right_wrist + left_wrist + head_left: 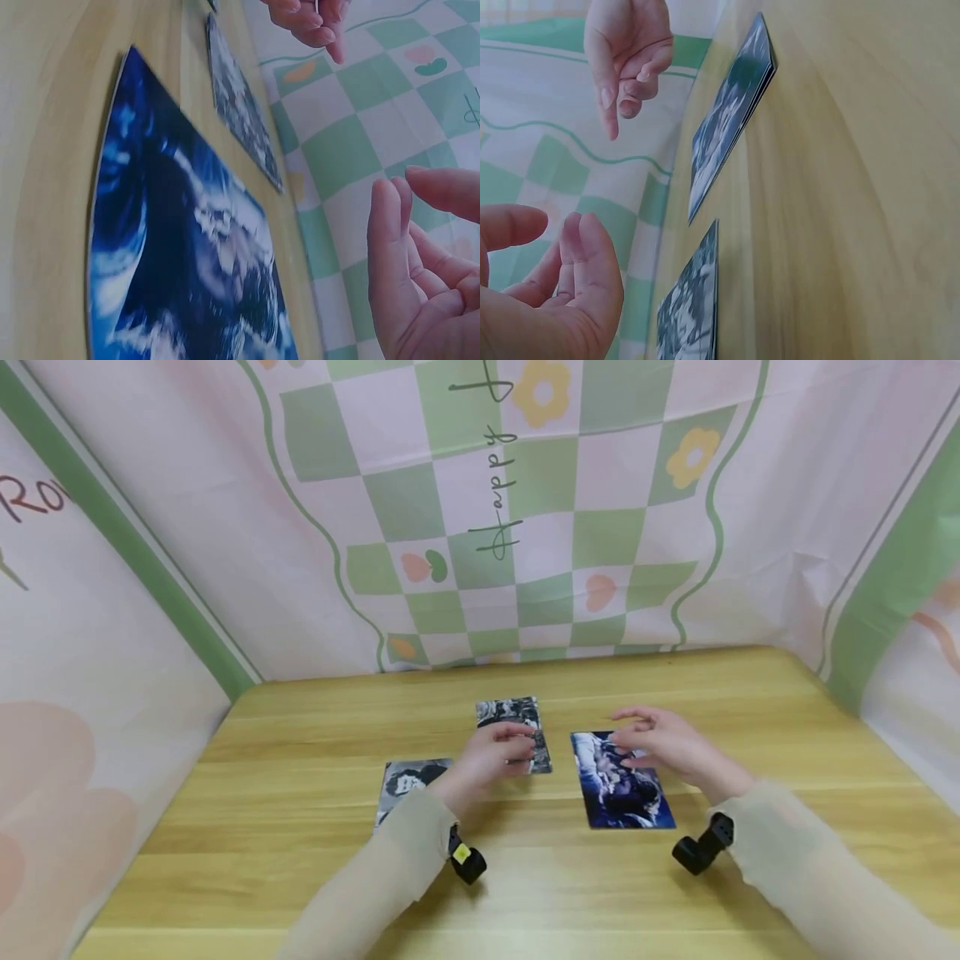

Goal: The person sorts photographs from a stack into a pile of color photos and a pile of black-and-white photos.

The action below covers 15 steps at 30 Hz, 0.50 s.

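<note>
Head: see left hand (487,760) above black-and-white photo (516,711), right hand (667,745) above blue photo (626,795), plus grey portrait photo (403,782) partly hidden by left sleeve (390,860), all lying on wooden table (300,752). Left wrist: see left thumb and fingers apart, gripping nothing. Right wrist: see right fingers bent, empty, beside blue photo; can't quite tell thumb-to-fingertip contact.

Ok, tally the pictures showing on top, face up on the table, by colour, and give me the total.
Black-and-white pictures: 2
Blue picture: 1
Total: 3
</note>
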### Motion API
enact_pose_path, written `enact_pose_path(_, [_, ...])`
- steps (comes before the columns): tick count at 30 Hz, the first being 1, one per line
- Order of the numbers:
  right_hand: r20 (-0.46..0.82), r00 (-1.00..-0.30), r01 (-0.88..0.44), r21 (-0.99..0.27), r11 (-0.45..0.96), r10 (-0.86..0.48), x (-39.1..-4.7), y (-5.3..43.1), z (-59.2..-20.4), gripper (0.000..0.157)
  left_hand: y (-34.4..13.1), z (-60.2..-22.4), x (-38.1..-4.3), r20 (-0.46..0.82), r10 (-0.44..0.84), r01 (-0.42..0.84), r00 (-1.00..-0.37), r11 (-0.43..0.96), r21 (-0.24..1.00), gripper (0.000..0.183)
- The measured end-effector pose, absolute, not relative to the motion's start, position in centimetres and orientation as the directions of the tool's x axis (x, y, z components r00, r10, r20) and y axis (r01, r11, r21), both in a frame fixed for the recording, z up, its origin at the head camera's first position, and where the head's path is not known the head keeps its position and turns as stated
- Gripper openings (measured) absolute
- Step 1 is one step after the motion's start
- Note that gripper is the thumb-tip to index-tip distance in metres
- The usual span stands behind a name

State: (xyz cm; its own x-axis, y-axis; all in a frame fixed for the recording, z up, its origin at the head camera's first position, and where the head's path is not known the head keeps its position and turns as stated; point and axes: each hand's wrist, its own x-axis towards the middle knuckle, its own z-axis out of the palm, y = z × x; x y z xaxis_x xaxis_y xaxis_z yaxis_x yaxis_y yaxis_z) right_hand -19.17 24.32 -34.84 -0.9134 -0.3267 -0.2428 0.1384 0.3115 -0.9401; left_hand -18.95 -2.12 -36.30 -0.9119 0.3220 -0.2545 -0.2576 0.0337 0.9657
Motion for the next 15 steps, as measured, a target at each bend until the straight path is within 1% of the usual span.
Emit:
enact_pose_path(6, [-0.243,-0.913,0.15,-0.947,0.284,-0.327,-19.4,23.0,-34.6,0.059,-3.9,-35.9,-19.2,-0.248,0.315,-0.252,-0.916,0.028,0.967,0.037])
enact_pose_path(15, [-0.226,-0.917,0.158,-0.962,0.223,-0.329,-19.9,20.8,-34.5,0.057,-6.5,-35.3,-19.2,-0.248,0.246,-0.253,-0.937,0.012,0.967,0.038])
